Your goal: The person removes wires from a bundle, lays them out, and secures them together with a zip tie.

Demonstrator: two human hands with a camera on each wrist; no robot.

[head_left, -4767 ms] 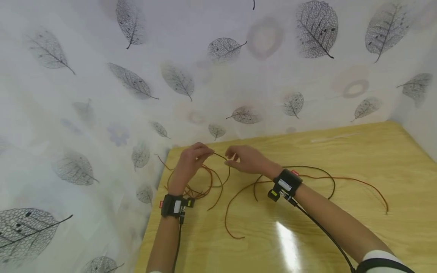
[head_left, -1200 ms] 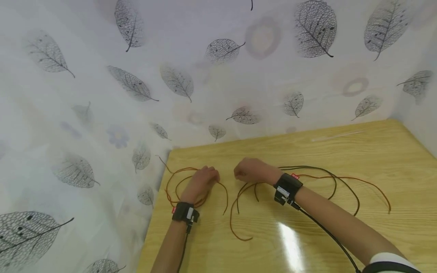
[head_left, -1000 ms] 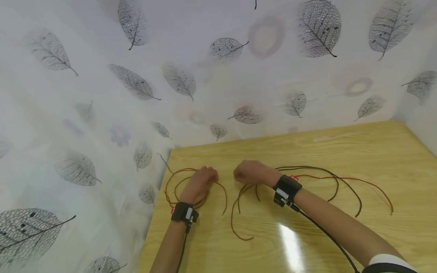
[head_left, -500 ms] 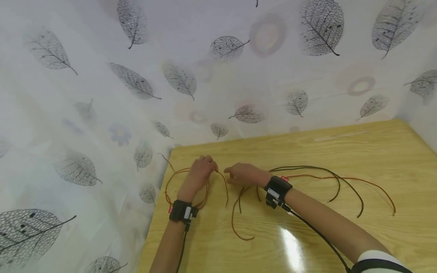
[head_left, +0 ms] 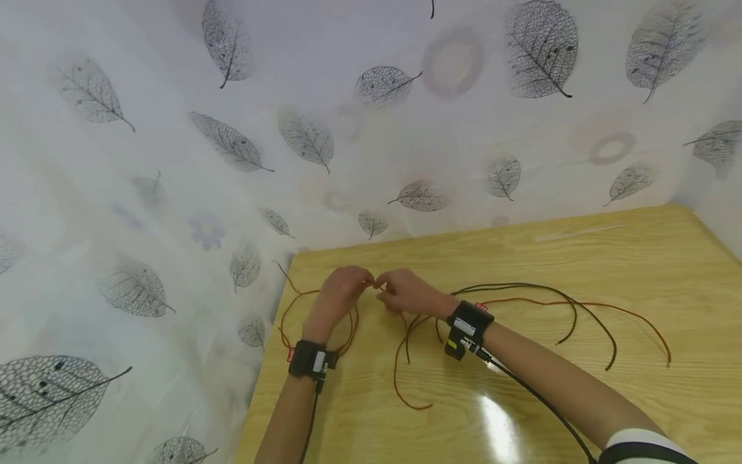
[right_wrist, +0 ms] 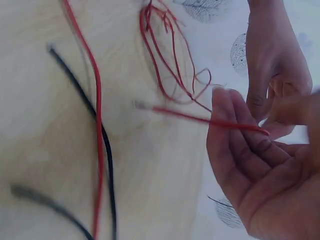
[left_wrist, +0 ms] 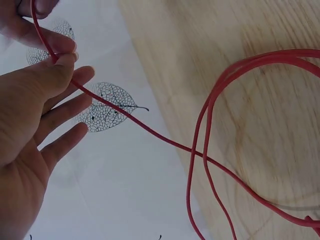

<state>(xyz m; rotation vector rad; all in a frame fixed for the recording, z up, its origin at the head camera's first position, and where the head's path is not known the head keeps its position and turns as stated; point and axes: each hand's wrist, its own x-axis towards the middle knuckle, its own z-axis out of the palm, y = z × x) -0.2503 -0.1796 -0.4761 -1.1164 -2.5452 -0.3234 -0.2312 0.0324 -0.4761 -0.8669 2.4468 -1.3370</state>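
Note:
Thumb and index finger of my left hand [head_left: 339,293] pinch a thin red wire [left_wrist: 150,131]; its other fingers are loosely spread in the left wrist view. My right hand [head_left: 413,293] meets it fingertip to fingertip and pinches the same wire close by. Past the right hand's fingers the wire's free end [right_wrist: 190,118] sticks out, with a pale tip. From the left hand the wire runs back to a loose red coil [left_wrist: 212,95] on the table. In the head view the hands cover the pinched stretch.
Two black wires [head_left: 591,317] lie curved together on the right of the wooden table [head_left: 556,399]. Another red wire [head_left: 632,312] crosses them, its other end curling near the middle. A leaf-patterned covering [head_left: 348,142] rises behind and at the left.
Earlier both hands held a black wire on the left; it now lies at the right beside the other black one. Since then my hands have come together on the red wire.

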